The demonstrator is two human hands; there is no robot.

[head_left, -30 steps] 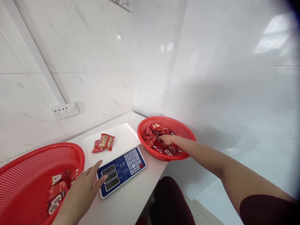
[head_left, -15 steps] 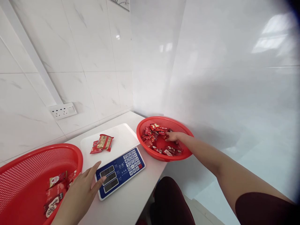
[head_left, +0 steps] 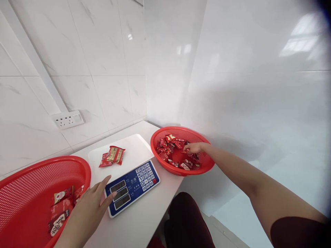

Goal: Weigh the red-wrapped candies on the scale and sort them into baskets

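Observation:
My left hand (head_left: pixel 89 210) rests at the left end of the digital weighing scale (head_left: pixel 133 187), fingers spread and empty, with the thumb over the display. On the scale's white pan (head_left: pixel 137 148) lie a gold-and-red snack packet (head_left: pixel 116 154) and a smaller red packet (head_left: pixel 104 160), overlapping. Over on the right, my right hand (head_left: pixel 193 148) reaches into a round red mesh basket (head_left: pixel 178 171) holding several small red packets (head_left: pixel 164 148). Its fingers are curled together near the packets; a bit of red-orange shows at the fingertips, too small to name.
A larger red mesh basket (head_left: pixel 15 193) stands at the left, with several wrapped snacks (head_left: pixel 60 210) inside. The white table (head_left: pixel 144 213) meets tiled walls at the back and right. A power socket (head_left: pixel 68 119) is fixed on the left wall. My knee (head_left: pixel 186 217) is beside the table edge.
My right hand has shifted slightly inside the right basket, its fingers drawing closer together. My left hand stays by the scale. The view has tilted a little.

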